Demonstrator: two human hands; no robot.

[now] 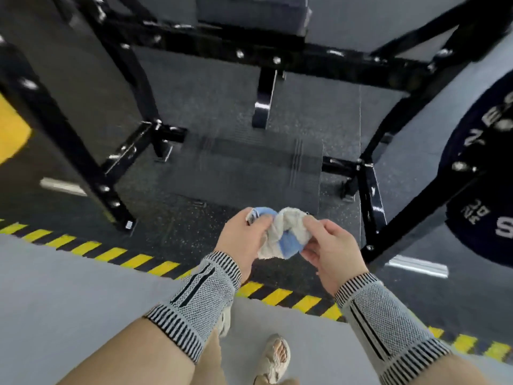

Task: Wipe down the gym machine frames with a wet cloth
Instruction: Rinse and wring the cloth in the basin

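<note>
A bunched white and blue cloth (pixel 283 234) is held between both hands in front of me, above the floor. My left hand (pixel 243 236) grips its left end with curled fingers. My right hand (pixel 329 252) pinches its right side between thumb and fingers. Both wrists wear grey knitted bands. The black gym machine frame (pixel 133 76) stands ahead, apart from the cloth, with bolted beams, a cross beam (pixel 249 54) at the top and feet on the dark rubber floor.
A black weight plate (pixel 483 168) hangs on the frame at the right. A yellow and black hazard stripe (pixel 133 259) marks the step between the grey floor and the dark mat. My sandalled foot (pixel 273 359) stands on the grey floor. A grey pad (pixel 249 9) sits at the top.
</note>
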